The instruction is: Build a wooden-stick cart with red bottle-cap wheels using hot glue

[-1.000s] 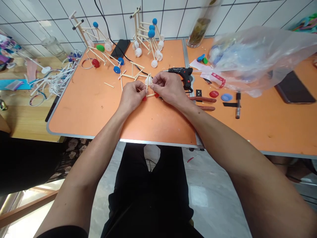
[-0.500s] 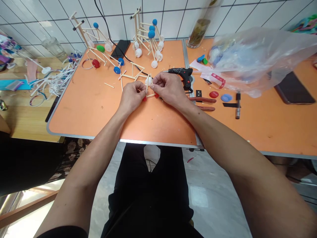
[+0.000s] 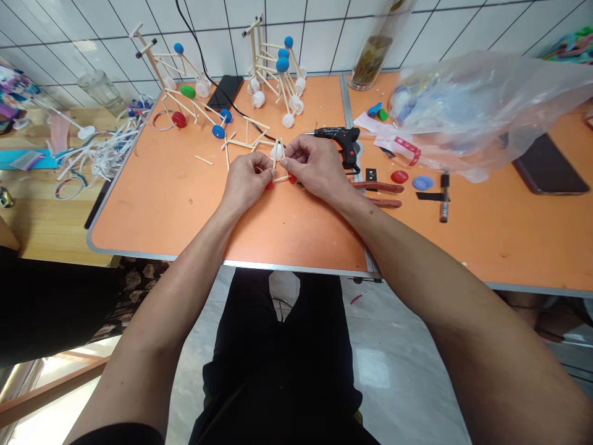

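Left hand [image 3: 250, 177] and right hand [image 3: 315, 164] each have thumb and forefinger pinched on the small stick frame [image 3: 281, 179], low over the orange table [image 3: 176, 210] between them. Uneven finger pressure could tilt its thin sticks or crack a joint; a backward slip could bring the right knuckles against the nearby glue gun [image 3: 345, 142], possibly hot.

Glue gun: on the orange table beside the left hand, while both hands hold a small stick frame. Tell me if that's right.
Wrong hand: the head view shows the glue gun on the orange table beside the right hand, not the left hand, while both hands hold a small stick frame.
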### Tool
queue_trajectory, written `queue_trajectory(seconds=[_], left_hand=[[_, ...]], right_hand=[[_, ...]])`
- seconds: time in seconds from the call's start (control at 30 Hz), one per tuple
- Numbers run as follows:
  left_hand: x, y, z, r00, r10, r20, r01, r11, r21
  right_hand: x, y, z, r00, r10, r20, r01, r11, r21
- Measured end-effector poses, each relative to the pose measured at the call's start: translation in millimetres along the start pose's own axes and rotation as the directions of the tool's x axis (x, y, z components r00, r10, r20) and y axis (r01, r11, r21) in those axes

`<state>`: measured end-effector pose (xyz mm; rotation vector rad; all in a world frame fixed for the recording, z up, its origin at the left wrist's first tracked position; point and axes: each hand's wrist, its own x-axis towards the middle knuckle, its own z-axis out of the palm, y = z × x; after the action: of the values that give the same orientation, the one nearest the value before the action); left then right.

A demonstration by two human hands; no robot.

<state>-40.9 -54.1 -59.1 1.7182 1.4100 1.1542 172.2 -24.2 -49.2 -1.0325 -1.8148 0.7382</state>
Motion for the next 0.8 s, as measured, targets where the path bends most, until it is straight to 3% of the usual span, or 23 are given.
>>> queue_trajectory(seconds=[0.8], left_hand=[[-0.7, 0.4, -0.2, 1.0, -0.009, -0.002, 0.009, 1.0, 0.001]], right_hand=[[-0.2, -0.1, 0.1, 1.0, -0.012, 0.007, 0.012, 1.0, 0.011]])
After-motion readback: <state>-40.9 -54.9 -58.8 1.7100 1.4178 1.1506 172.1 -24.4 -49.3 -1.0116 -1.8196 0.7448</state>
